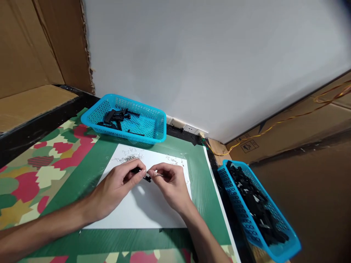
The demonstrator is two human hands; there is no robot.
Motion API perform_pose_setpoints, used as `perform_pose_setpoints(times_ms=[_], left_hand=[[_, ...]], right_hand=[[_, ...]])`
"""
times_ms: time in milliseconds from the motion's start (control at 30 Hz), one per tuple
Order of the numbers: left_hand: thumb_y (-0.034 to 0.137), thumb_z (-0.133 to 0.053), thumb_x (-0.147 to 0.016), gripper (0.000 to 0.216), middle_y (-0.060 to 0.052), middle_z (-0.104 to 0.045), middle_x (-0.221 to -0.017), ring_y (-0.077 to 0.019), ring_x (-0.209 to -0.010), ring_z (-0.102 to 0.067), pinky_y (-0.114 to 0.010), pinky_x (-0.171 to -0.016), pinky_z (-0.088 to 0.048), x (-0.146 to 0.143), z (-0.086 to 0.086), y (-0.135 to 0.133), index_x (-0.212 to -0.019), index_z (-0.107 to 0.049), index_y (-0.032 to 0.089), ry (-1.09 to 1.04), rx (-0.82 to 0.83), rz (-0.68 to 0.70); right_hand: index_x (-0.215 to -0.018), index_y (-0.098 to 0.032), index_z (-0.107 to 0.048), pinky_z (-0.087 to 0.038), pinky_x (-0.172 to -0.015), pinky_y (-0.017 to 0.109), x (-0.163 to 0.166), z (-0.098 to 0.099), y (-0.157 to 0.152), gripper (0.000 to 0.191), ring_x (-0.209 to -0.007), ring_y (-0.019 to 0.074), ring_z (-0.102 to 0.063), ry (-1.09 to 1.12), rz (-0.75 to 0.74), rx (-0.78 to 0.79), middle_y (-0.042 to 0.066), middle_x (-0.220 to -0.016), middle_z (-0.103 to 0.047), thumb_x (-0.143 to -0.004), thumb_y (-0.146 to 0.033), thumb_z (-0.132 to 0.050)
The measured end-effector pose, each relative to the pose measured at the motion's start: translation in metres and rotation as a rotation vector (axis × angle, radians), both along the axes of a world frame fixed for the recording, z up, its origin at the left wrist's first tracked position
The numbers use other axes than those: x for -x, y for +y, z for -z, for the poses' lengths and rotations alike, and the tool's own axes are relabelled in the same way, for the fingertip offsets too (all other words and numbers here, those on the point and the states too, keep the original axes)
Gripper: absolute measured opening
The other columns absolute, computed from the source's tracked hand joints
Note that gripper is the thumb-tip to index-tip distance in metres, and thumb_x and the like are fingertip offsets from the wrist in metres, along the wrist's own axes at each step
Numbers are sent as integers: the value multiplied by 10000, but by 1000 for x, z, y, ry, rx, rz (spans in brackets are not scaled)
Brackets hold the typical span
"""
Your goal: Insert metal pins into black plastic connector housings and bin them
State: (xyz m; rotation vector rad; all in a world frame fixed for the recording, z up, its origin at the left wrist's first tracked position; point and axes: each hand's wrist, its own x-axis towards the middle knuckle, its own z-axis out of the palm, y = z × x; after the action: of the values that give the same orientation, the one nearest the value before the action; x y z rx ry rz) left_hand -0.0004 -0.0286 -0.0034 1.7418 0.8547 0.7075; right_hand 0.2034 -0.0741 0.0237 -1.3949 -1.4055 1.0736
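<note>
Close work on a black plastic part (147, 179)

Pinched between thumb and forefinger of my left hand (117, 182), the nearer one, the part juts out at that hand's 3 o'clock, its visible length running from 10 to 4. Just beyond, at 3, my right hand (174, 184) presses thumb and forefinger together; on what, I cannot tell. Below lies a white sheet (123, 215), wiry scraps (133, 158) at 11. Blue plastic baskets stand at 11 (123, 136) and 4.

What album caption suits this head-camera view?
Left hand holding a small black part, right hand close beside it, above white paper near a blue perforated basket.
</note>
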Motion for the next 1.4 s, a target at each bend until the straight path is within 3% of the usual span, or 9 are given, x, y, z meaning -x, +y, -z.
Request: perform_pose_setpoints(times_ms=[233, 433, 600, 800, 933, 1067, 1200, 1400], left_hand=[[500, -496, -1121, 350, 9, -610, -930, -170, -778, -516, -291, -721, -396, -1, 2, 1, -1030, -692, 225, 64, -76, -34], [462, -458, -1136, 357, -11, -626, -985, -179, -818, -544, -290, -747, -419, -3, -1, 1, -1039, -710, 229, 88, -105, 0], [476, -476, -1128, 339, -20, -647, -1023, -187, -840, -597, -304, -776, -446, -2, 1, -1, -1104, -722, 244, 135, -116, -6], [381, -452, -1140, 286, -40, -719, -1198, -229, -1056, -680, -328, -898, -470, -3, -3, -4, -1244, -695, 271, 186, -163, 16], [395, -545, -1103, 234, -18, -739, -1000, -219, -889, -686, -303, -774, -454, -3, -5, -6, -1244, -664, 251, 280, -137, -12], [390, -584, -1085, 190, 40, -596, -743, -185, -707, -592, -278, -681, -395, -4, -6, -5, -1175, -665, 243, 311, -151, -20], [397, -588, -1087, 189, 63, -514, -680, -170, -637, -522, -274, -659, -369, -4, -4, -4, -1179, -666, 252, 306, -161, -15], [376, -595, -1084, 172, 59, -536, -691, -170, -631, -511, -275, -657, -352, -3, -1, -4, -1184, -668, 256, 303, -153, -10]], right_hand=[[-843, -169, -791, -372, -570, 257, 5, 6, 4, 227, -615, 130, -498, -12, 42, 22, 14, -703, -679, -906, -387, -783], [-848, -179, -763, -328, -546, 256, 5, 8, 5, 238, -575, 114, -410, 9, 1, 33, -30, -639, -547, -909, -410, -768], [-795, -168, -775, -312, -544, 260, -11, 11, 10, 219, -568, 115, -387, -21, 30, 19, -29, -603, -531, -843, -380, -793], [-744, -144, -797, -324, -525, 248, -30, 19, 20, 198, -552, 124, -455, -201, 78, 86, -9, -577, -577, -813, -318, -732], [-755, -144, -803, -368, -546, 258, -26, 22, 19, 178, -575, 148, -533, -282, 97, 70, 21, -613, -666, -810, -257, -677], [-785, -150, -813, -416, -581, 271, -22, 25, 18, 173, -614, 168, -590, -349, 121, 22, 43, -676, -733, -821, -231, -664], [-792, -153, -806, -393, -565, 271, -22, 29, 18, 172, -582, 157, -555, -386, 117, -31, 29, -638, -703, -847, -232, -663], [-837, -158, -803, -380, -580, 284, -24, 34, 16, 177, -580, 152, -528, -445, 98, -72, 6, -621, -661, -876, -219, -641]])
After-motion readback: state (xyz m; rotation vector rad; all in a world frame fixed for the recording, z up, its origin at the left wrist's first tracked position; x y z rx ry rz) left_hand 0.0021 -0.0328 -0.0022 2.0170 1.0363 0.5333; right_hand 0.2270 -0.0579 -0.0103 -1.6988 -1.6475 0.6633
